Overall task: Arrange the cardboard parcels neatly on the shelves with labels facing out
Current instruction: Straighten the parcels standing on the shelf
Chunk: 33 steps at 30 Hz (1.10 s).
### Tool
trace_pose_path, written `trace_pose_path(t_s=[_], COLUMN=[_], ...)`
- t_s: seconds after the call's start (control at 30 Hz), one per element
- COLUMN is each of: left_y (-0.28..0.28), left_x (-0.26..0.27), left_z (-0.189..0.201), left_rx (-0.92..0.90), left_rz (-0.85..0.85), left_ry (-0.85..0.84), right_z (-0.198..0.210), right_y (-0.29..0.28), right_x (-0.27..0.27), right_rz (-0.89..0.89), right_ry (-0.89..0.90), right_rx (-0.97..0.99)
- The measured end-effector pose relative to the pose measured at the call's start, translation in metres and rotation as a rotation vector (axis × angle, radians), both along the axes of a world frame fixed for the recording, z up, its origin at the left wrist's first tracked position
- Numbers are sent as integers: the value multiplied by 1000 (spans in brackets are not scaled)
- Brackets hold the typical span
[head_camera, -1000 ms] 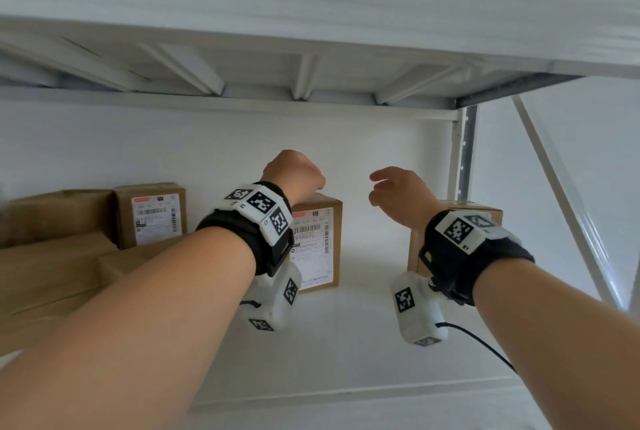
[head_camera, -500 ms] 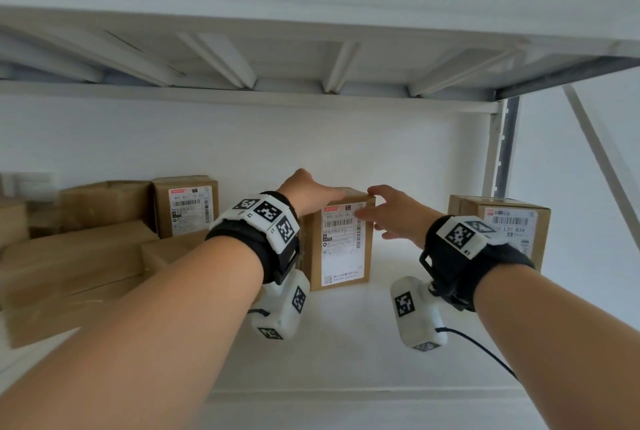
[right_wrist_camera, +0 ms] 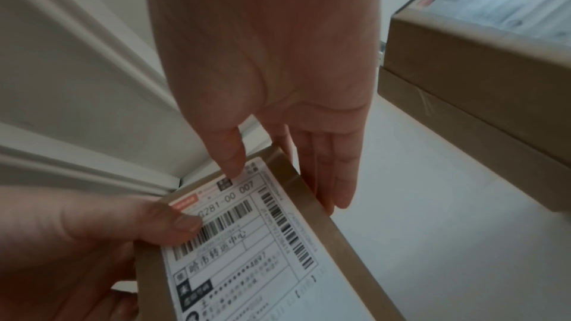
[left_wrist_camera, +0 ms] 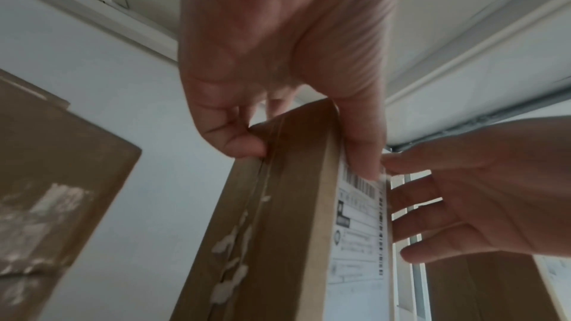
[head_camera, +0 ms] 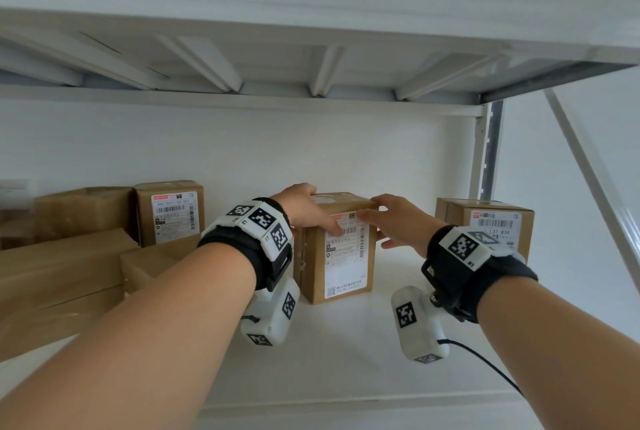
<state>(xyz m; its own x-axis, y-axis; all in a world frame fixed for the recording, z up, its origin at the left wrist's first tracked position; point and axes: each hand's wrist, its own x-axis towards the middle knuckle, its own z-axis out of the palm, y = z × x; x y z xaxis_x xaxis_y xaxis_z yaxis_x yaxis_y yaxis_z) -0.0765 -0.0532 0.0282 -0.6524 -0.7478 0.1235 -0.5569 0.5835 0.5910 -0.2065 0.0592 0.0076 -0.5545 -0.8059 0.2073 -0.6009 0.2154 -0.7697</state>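
Item, nearest: white shelf board (head_camera: 346, 353), its front lip running below both forearms. Item: left hand (head_camera: 304, 209), clamping the top left corner of the upright parcel (head_camera: 341, 270), thumb lying on the shipping label (head_camera: 344, 267) and the other fingers curling over the top and the taped side. Item: right hand (head_camera: 398, 225), fingers straight and lying flat along the parcel's right side, thumb (right_wrist_camera: 230, 155) touching the label's upper edge, not curling round anything. The parcel itself is standing mid-shelf on its small end, label facing out, apart from its neighbours on both sides. Item, right: a second labelled parcel (head_camera: 485, 225) standing near the shelf post (head_camera: 490, 152). Item, left and further back: a third labelled parcel (head_camera: 169, 213) standing upright, and a loose stack of plain cardboard boxes (head_camera: 62, 267) with no labels showing. Risks, as judged: the tall, narrow parcel is looking liable to tip backward or twist off square if the hands are pushing high on it unevenly; the thumb sliding across the label could be scuffing or lifting it. Obscured: the parcel's rear and its gap to the back wall; the left stack, running out of frame; the right parcel's lower half, sitting behind the wrist band; small label print, blurring in both wrist views.
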Motion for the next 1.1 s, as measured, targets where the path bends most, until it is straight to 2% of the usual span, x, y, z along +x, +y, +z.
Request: trace_pose_path(t_s=[0.13, 0.23, 0.37, 0.5, 0.73, 1.1], left_y=[2, 4, 13, 24, 33, 36], left_x=[-2, -7, -20, -37, -56, -63], left_z=[3, 5, 2, -2, -1, 9], left_rx=[-43, -11, 19, -15, -68, -55], left_rz=[-26, -61, -127, -169, -161, -137], left_ry=[-45, -59, -68, -74, -73, -145], right_z=[-1, 3, 11, 14, -1, 0], right_y=[4, 11, 29, 46, 62, 61], right_x=[-10, -20, -33, -48, -70, -79], right_rz=[-22, -64, -209, -332, -409, -388], right_ry=[40, 197, 438, 552, 587, 581], right_rx=[-54, -138, -275, -258, 60, 46])
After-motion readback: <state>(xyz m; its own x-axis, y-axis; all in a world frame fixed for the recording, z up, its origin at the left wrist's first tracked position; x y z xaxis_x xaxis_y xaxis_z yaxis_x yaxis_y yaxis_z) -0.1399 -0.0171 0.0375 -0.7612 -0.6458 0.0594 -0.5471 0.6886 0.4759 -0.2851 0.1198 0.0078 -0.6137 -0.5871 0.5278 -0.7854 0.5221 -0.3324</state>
